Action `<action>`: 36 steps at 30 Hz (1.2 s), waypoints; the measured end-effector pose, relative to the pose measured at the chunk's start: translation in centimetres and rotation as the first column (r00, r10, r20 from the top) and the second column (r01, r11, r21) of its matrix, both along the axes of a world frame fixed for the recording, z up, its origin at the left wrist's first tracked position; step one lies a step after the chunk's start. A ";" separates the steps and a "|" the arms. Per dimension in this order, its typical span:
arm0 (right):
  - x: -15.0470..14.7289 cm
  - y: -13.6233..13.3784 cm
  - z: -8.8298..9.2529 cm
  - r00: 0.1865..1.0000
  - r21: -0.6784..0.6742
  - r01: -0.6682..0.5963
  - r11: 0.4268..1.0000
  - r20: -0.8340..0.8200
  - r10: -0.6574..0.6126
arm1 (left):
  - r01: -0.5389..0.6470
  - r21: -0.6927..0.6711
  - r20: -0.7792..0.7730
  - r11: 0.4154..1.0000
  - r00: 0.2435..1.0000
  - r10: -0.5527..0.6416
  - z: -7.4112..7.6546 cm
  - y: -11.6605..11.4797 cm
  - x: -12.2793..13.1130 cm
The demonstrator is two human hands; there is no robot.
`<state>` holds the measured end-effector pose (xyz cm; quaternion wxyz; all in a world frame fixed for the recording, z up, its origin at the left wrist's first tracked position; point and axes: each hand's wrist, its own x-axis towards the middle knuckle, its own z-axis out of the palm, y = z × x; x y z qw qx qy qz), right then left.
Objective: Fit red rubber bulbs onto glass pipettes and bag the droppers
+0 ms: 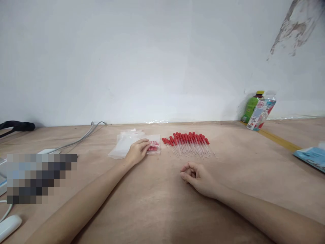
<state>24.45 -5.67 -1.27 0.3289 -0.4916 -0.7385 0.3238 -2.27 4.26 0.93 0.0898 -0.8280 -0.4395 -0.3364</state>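
My left hand (pixel 138 150) rests on a small clear zip bag (pixel 157 139) with red marks on it, its thumb and fingers pinching the bag's left side. Under and behind that hand lies a stack of clear plastic bags (pixel 122 144). Right of the bags, a row of droppers (pixel 190 144) with red bulbs and thin clear stems lies on the table, bulbs toward the wall. Nearer to me than the droppers, my right hand (pixel 196 174) lies on its side with curled fingers, thumb against the index finger. Nothing shows inside it.
The wooden table (pixel 152 203) meets a white wall (pixel 152 61). At the back right lean a green bottle (pixel 250 108) and a printed clear bottle (pixel 261 113). A blue packet (pixel 311 157) lies at the right edge. Grey cables (pixel 81 137) and a white mouse (pixel 10 227) are left.
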 end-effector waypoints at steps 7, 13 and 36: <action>0.0 0.1 -0.2 1.000 0.008 0.003 1.000 0.007 -0.003 | -0.554 -0.035 -0.154 0.831 0.825 0.544 0.3 -1.4 -4.1; 0.0 0.1 -0.2 1.000 0.001 -0.008 1.000 -0.005 0.008 | -0.637 -0.336 -0.304 0.694 0.771 0.560 -0.8 -0.2 -7.1; 0.8 2.2 -0.8 0.950 0.159 0.266 0.951 -0.211 -0.230 | 0.254 -0.522 -0.278 0.815 0.852 -0.443 1.5 -8.4 2.1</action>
